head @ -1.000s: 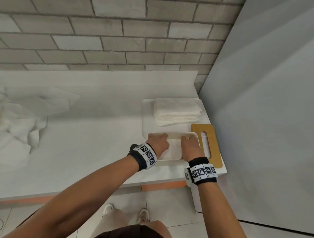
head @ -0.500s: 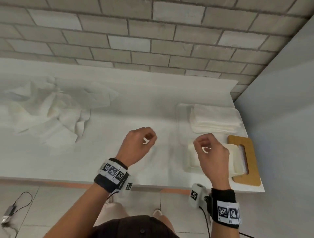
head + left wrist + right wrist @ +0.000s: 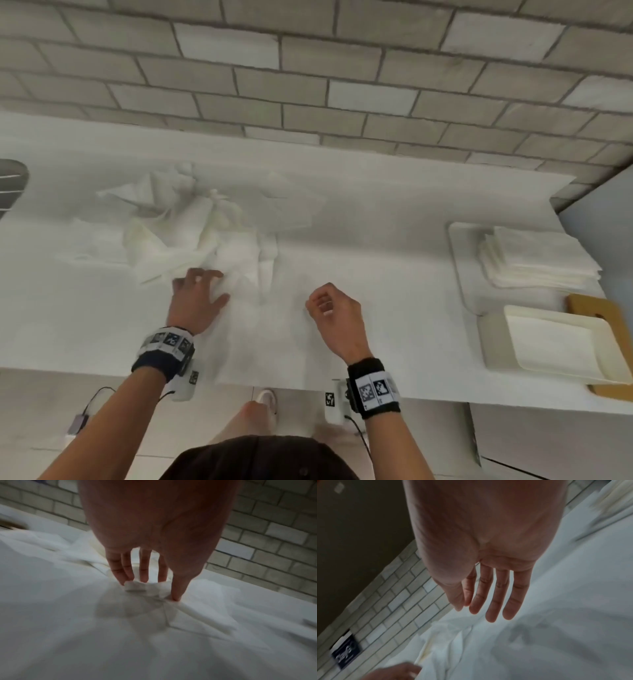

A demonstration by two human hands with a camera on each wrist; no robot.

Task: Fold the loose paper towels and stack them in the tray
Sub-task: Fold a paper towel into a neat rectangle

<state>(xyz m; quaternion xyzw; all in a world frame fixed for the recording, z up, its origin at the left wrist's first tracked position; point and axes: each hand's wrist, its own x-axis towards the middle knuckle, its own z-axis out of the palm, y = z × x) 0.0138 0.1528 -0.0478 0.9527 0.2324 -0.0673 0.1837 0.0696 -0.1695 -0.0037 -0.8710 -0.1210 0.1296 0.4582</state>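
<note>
A crumpled pile of loose white paper towels [image 3: 191,226] lies on the white counter, left of centre. My left hand [image 3: 198,294] is down on the pile's near edge. In the left wrist view its straight fingers and thumb [image 3: 149,589] pinch up a small ridge of one paper towel [image 3: 197,615]. My right hand [image 3: 330,305] hovers over the counter with loosely bent fingers; the right wrist view shows it [image 3: 488,608] holding nothing. At the far right a flat white tray [image 3: 457,267] carries a stack of folded towels [image 3: 537,257]. A cream tray [image 3: 613,356] stands nearer.
The cream tray rests partly on a wooden board [image 3: 596,308] at the counter's right end, beside a grey panel [image 3: 603,205]. A brick wall [image 3: 308,85] runs behind the counter. A dark object [image 3: 10,181] shows at the left edge. The counter's front edge [image 3: 85,371] lies below my wrists.
Both hands have left the cream tray and moved left along the counter. The left hand has come down onto the loose pile. The view has swung left.
</note>
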